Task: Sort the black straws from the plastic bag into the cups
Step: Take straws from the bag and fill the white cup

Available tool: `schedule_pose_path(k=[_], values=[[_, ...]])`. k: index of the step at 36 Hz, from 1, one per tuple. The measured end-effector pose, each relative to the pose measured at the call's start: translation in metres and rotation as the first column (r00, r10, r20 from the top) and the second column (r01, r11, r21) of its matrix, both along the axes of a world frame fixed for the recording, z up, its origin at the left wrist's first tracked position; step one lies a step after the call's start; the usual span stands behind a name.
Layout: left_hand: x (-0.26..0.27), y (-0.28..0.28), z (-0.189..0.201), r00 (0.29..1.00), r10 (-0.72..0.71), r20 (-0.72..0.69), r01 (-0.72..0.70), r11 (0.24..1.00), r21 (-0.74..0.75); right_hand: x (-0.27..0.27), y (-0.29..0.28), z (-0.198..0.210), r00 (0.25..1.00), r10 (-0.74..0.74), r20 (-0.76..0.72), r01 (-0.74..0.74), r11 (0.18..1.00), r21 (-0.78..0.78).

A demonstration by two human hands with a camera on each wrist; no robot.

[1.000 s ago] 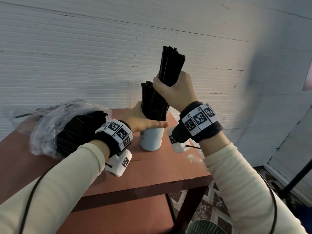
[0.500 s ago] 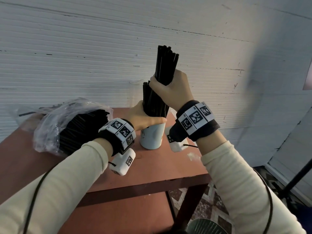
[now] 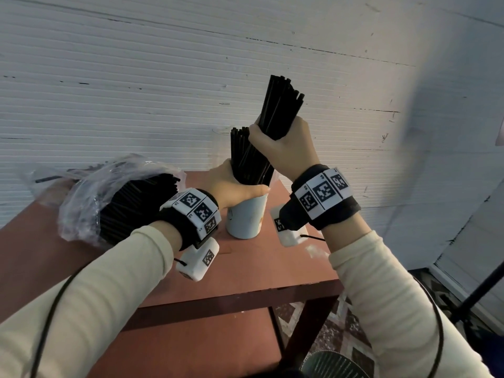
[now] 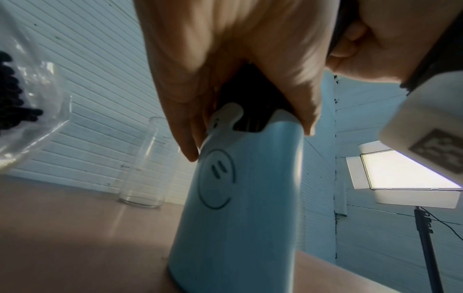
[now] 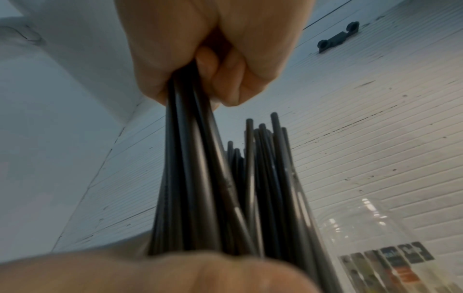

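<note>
On the red-brown table (image 3: 245,279) stands a light blue cup (image 3: 246,219) with a smiley face (image 4: 238,198). Several black straws (image 3: 240,151) stand in it. My left hand (image 3: 234,186) wraps round the cup's rim and those straws (image 4: 288,79). Just above, my right hand (image 3: 283,148) grips a thick bundle of black straws (image 3: 281,110) that leans right, its lower ends down at the cup mouth (image 5: 190,158). A clear plastic bag (image 3: 120,197) full of black straws lies on the table's left part.
An empty clear cup (image 3: 221,143) (image 4: 145,168) stands behind the blue one, near the white slatted wall. The table's right edge lies close to the cup. A lit light panel on a stand (image 4: 406,172) is off to the right.
My right hand tipped the bundle more upright, then leaned it back to the right. My left hand has stayed on the blue cup.
</note>
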State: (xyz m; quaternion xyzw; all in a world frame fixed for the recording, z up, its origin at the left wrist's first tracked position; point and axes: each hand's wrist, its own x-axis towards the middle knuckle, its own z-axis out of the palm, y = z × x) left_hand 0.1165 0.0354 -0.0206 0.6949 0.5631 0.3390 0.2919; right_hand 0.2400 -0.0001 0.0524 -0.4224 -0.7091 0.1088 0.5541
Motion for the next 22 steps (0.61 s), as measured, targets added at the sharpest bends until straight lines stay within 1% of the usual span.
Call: schedule_pose_path(k=[3,5,8,13,17,22], values=[[-0.006,-0.004,-0.001,0.996,-0.084,0.024,0.084,0.996,-0.007,0.007,-0.003,0.002,1.000,-0.003,0.006,0.002,1.000,0.016],[-0.015,-0.004,-0.001,0.990,-0.140,0.019,0.140,0.989,-0.047,0.013,-0.003,0.002,1.000,-0.011,-0.004,0.011,1.000,0.010],[-0.027,-0.001,0.000,0.976,-0.214,-0.035,0.211,0.974,-0.084,0.020,-0.005,0.003,1.000,-0.021,-0.021,0.020,1.000,-0.008],[-0.033,-0.001,0.013,0.946,-0.315,-0.083,0.301,0.943,-0.142,0.023,-0.006,0.004,1.000,-0.007,-0.027,0.006,0.999,-0.038],[-0.033,0.006,0.014,0.932,-0.332,-0.146,0.306,0.936,-0.174,0.024,-0.005,0.005,0.999,0.000,-0.032,-0.001,0.999,-0.050],[-0.030,0.006,0.010,0.948,-0.287,-0.139,0.267,0.952,-0.147,0.024,-0.003,0.004,1.000,0.008,-0.028,-0.009,0.999,-0.052]])
